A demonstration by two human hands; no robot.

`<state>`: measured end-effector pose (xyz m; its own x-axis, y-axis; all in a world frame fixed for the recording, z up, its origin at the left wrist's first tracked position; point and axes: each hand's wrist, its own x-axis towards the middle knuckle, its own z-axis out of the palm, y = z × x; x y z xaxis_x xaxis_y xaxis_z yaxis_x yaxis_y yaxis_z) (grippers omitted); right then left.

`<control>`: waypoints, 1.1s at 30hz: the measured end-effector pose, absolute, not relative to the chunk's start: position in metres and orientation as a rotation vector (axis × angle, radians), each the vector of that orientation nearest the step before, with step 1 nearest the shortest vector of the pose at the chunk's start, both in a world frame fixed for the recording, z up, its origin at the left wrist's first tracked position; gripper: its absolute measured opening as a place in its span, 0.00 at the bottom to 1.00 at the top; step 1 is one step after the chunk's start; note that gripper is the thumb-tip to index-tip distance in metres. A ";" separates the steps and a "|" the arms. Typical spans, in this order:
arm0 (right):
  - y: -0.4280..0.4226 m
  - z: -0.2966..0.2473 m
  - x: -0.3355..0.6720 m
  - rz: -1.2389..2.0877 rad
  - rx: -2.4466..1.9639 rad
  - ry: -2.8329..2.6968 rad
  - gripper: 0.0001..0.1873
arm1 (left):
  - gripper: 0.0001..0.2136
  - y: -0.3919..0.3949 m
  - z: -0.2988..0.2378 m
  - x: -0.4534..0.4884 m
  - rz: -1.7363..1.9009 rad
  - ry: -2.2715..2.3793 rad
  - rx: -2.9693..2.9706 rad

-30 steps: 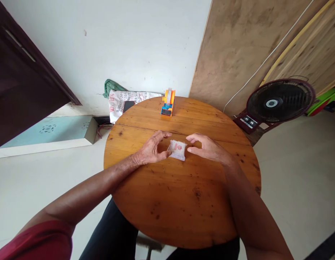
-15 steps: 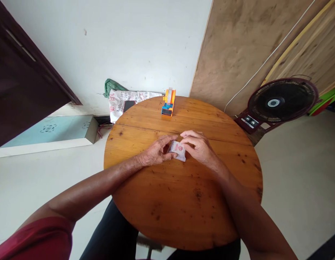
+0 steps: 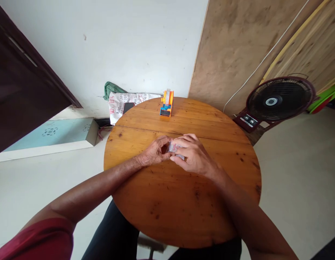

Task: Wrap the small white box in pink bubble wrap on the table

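The left hand [image 3: 158, 151] is part-curled, thumb near and fingers far, gripping the left side of a small printed packet [image 3: 173, 147]. The right hand [image 3: 193, 154] bends over its right side; whether it grips, I cannot tell. The packet sits mid-desk [image 3: 170, 202], with a tape dispenser [image 3: 166, 108] at the far edge.

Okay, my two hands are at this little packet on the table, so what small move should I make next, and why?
Perhaps gently settle the right hand until its hold feels sure. Its fingers cover much of the packet, while the left hand brackets the other side; how firmly either grips is unclear.
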<state>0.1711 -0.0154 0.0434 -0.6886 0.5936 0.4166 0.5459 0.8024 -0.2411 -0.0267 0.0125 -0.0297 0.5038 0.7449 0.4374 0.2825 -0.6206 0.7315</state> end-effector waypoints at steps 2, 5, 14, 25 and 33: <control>-0.008 0.044 0.179 0.326 -0.840 -2.314 0.11 | 0.20 0.013 -0.030 -0.029 1.011 0.842 2.183; 0.006 0.047 0.198 0.489 -0.959 -2.142 0.10 | 0.25 0.015 -0.031 -0.033 0.967 0.857 2.211; 0.023 0.035 0.218 0.450 -1.096 -2.299 0.09 | 0.32 0.017 -0.033 -0.043 0.893 0.902 2.243; 0.015 0.029 0.204 0.301 -1.000 -2.411 0.11 | 0.30 0.019 -0.037 -0.040 0.937 0.861 2.258; 0.004 0.038 0.195 -0.077 -0.951 -2.643 0.11 | 0.24 0.019 -0.035 -0.035 0.985 0.837 2.249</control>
